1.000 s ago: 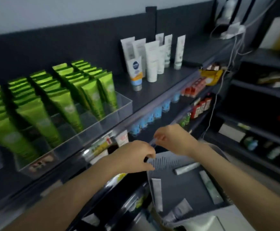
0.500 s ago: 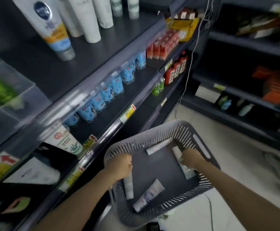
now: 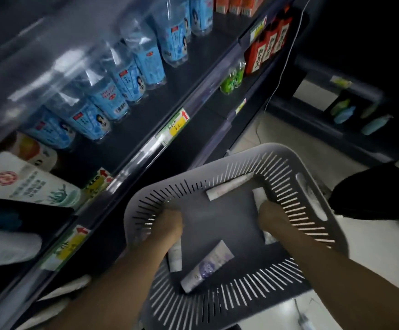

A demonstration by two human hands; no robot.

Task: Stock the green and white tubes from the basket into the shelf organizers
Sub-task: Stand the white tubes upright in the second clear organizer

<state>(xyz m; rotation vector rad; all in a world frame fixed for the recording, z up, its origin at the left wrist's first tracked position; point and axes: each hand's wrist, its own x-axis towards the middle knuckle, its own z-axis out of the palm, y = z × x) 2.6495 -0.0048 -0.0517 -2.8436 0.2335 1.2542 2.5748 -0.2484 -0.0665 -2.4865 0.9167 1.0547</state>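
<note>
Left hand [image 3: 168,225] lower, fingers [image 3: 178,225] atop tube [image 3: 175,258]

White tubes lie flat in the grey slotted basket [image 3: 312,184].
The far tube [image 3: 229,186] slants; the purple-labelled tube [image 3: 205,267] lies near; left tube [image 3: 175,258] and right tube [image 3: 259,194] hug the walls.

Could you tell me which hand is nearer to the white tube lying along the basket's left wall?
Left. The left hand sits over the far end of the white tube, covering it; whether it grips is hidden. The right hand is across the basket, by the opposite wall.

Blue-labelled bottles [image 3: 131,77] on dark shelf [image 3: 181,91]
</note>
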